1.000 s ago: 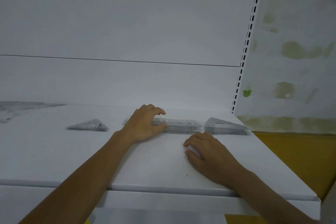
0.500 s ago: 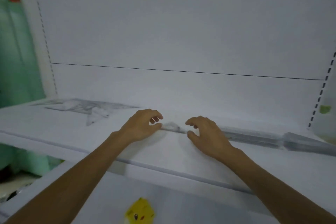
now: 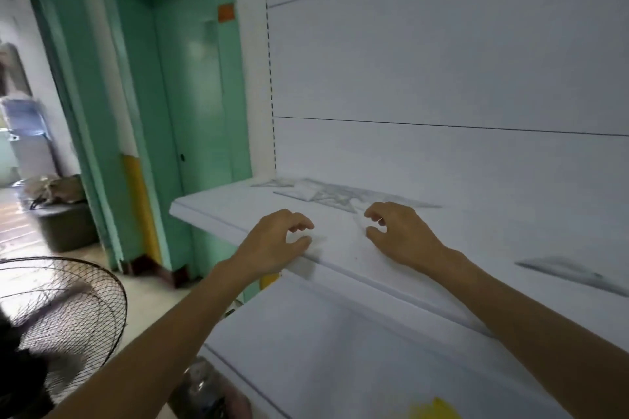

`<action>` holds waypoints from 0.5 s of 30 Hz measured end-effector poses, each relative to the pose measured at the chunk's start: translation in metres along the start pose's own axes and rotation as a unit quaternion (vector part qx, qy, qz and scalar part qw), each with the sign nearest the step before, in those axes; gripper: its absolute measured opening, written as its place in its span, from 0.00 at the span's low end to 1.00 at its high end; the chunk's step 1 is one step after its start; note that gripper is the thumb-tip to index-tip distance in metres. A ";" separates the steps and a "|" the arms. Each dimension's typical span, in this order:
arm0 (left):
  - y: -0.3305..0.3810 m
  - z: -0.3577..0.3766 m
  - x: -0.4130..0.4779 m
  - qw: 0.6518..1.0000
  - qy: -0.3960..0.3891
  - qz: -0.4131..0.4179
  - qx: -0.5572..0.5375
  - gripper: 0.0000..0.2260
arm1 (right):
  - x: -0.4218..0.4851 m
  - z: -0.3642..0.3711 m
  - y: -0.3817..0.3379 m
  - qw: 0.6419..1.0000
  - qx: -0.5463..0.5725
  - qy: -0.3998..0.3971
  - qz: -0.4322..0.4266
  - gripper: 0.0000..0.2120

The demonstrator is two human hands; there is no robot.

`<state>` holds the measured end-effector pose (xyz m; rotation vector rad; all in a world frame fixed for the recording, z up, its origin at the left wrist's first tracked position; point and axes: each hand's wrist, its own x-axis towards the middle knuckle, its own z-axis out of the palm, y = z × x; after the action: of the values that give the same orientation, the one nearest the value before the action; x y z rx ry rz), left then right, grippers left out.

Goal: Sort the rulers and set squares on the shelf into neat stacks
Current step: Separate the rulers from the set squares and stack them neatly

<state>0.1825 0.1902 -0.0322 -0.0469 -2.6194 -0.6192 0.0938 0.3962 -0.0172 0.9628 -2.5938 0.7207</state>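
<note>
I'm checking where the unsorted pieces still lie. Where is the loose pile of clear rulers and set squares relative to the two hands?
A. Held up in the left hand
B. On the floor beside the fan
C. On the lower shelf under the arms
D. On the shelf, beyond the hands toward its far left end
D: the loose pile lies flat on the shelf, behind the left hand and right hand, near the shelf's end.

Wire fan (image 3: 58,313) — green doorframe (image 3: 102,105)
</note>
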 end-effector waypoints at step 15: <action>-0.094 0.008 0.084 0.999 0.012 -0.032 0.015 0.10 | 0.135 0.065 0.026 0.999 -0.027 -0.017 0.003 0.16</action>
<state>0.0915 0.1032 -0.0420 0.0542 -2.6157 -0.5983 -0.0283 0.3069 -0.0239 0.9603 -2.6315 0.6362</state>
